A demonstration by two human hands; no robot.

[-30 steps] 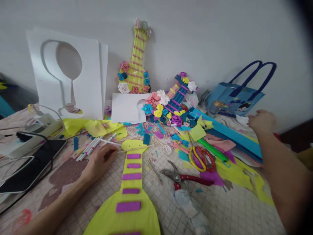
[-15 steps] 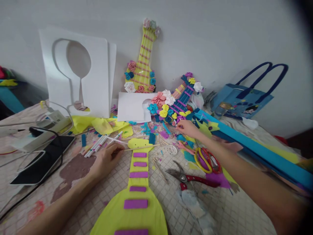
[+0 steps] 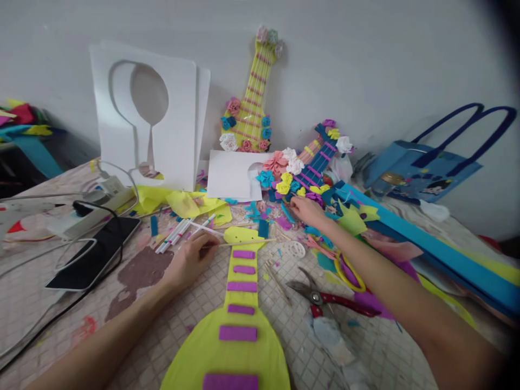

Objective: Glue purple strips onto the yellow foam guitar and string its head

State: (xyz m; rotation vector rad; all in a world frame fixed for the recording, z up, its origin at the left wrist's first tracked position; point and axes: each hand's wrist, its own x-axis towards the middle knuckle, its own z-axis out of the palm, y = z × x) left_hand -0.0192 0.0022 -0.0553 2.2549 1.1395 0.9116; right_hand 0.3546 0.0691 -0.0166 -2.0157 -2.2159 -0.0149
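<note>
My left hand [image 3: 195, 253] pinches a thin wooden stick [image 3: 244, 242], which lies across the headstock end of a yellow paper-covered guitar shape [image 3: 241, 295]. Purple strips [image 3: 238, 332] cross its neck and body. My right hand [image 3: 307, 211] reaches to the back of the table with fingers drawn together; what they hold, if anything, is hidden. It is just in front of a dark-blue toy guitar [image 3: 314, 172] covered in crepe-paper flowers [image 3: 287, 184]. Blue and purple paper scraps [image 3: 283, 223] lie beside that hand.
Red-handled pruning shears [image 3: 317, 297] and yellow-handled scissors [image 3: 350, 275] lie right of the guitar. White sticks [image 3: 175, 235], a black phone [image 3: 95, 254] and a power strip [image 3: 77, 219] are left. White cut-out boards [image 3: 181, 119] and a blue bag [image 3: 422, 165] stand behind.
The view has turned left, so the scene sits further right. My right hand has moved slightly left among the scraps; my left hand keeps the stick over the guitar's top.
</note>
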